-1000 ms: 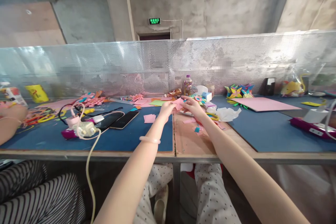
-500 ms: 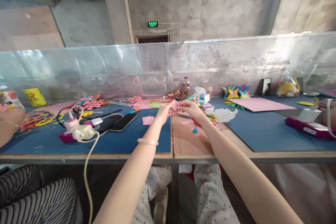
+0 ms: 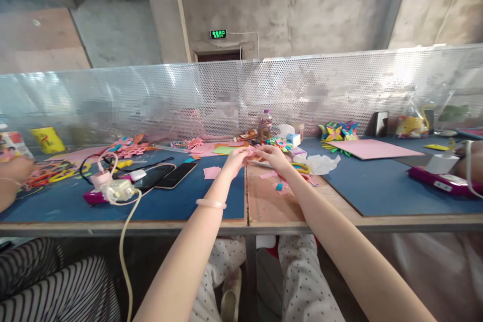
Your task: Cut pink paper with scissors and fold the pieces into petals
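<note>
L hand: left hand (image 3: 236, 159) stretched out over the table's middle seam, fingers curled in, pinching the left edge of a small pink paper piece (image 3: 250, 151). Pale bracelet (image 3: 211, 204) sits on that forearm.
R hand: right hand (image 3: 274, 155) mirrors it from the other side, fingertips closed on the same paper's right edge. Both hands meet at the paper, touching or nearly so.
Paper: small, pink, looks folded; held just above the table surface, betw. the two hands, fwd of the person. Exact fold shape too small to tell.
Under hands: bare wooden strip (image 3: 268, 200) betw. two blue mats, w/ pink and teal scraps (image 3: 278, 187) scattered on it, just below the R wrist.
Left side: blue mat (image 3: 181, 198) carries two dark phones (image 3: 175, 175), a pink paper square (image 3: 212, 172), and a white charger block w/ cable (image 3: 119, 188) trailing off the table edge.
Right side: crumpled white tissue (image 3: 320, 163) near the R hand; large pink sheet (image 3: 373, 149) farther right; colourful folded paper shapes (image 3: 337, 131) behind it.
Back: drink bottle (image 3: 266, 126) by the perforated metal screen (image 3: 339, 85).
Others: another person's hand (image 3: 15, 168) at far left edge, near pink cutouts (image 3: 130, 145).
</note>
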A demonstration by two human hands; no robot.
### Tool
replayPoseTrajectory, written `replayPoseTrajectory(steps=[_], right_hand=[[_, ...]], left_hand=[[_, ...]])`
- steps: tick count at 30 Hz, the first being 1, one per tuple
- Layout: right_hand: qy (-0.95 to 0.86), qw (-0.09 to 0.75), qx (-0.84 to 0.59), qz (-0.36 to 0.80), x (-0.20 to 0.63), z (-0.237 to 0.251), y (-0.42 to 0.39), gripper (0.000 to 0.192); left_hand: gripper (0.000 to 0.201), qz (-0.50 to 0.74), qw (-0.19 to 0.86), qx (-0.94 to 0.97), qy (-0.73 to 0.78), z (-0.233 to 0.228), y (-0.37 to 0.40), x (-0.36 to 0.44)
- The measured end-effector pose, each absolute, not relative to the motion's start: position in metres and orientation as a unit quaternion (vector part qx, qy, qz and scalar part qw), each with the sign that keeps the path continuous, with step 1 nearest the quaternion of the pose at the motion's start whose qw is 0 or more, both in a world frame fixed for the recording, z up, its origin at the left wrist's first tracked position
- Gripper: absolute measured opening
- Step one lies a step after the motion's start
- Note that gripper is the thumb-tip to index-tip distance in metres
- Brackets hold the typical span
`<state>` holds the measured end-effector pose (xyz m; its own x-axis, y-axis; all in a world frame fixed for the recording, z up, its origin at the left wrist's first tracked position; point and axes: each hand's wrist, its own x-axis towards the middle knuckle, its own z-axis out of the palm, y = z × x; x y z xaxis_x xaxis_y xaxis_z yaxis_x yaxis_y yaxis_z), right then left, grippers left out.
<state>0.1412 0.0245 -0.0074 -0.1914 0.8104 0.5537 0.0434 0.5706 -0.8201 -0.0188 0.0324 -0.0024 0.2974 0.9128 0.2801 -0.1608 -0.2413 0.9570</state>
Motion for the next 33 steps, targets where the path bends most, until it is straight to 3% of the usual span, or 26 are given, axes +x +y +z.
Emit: replayPoseTrajectory(steps=[10,18,33], right_hand=[[-0.658,0.588,-0.350,0.315,0.138,-0.011,0.030,0.033],[-0.654,0.597,-0.345,0.312,0.137,-0.014,0.032,0.029],[-0.647,0.598,-0.345,0.323,0.134,-0.018,0.038,0.028]], left_hand=[[0.042,0.503,0.470,0.625,0.367,0.000,0.029,-0.016],[0.034,0.525,0.422,0.650,0.352,0.001,0.027,-0.016],[0.031,0.539,0.433,0.631,0.351,-0.003,0.034,-0.018]])
